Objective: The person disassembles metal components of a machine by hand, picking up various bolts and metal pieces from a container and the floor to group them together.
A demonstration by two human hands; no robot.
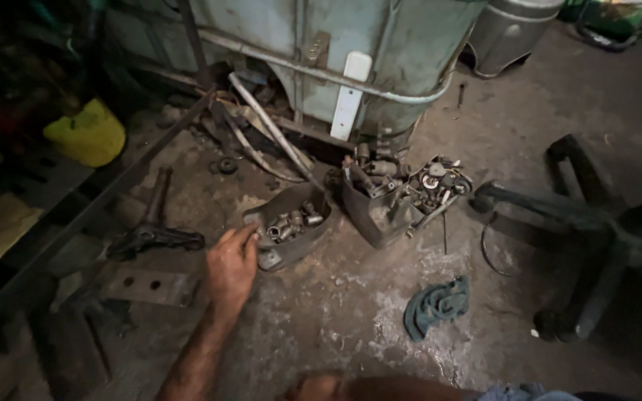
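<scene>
My left hand [232,263] reaches forward over the dirty concrete floor. Its bent fingertips touch the near left rim of a dark curved metal tray [291,249] holding several sockets and small metal parts [291,223]. Whether the fingers pinch anything is hidden. My right hand [319,386] shows only as a sliver at the bottom edge, with its forearm lying across to the right. A second dark container [369,215] full of bolts and small parts [432,186] stands just right of the tray.
A heavy metal tool with a shaft [154,230] and a flat drilled plate [150,286] lie left of my hand. A blue-green rag [436,304] lies on the floor at the right, beside a black chair base [596,238]. A grey machine body [351,52] stands behind, with a yellow object [87,134] at left.
</scene>
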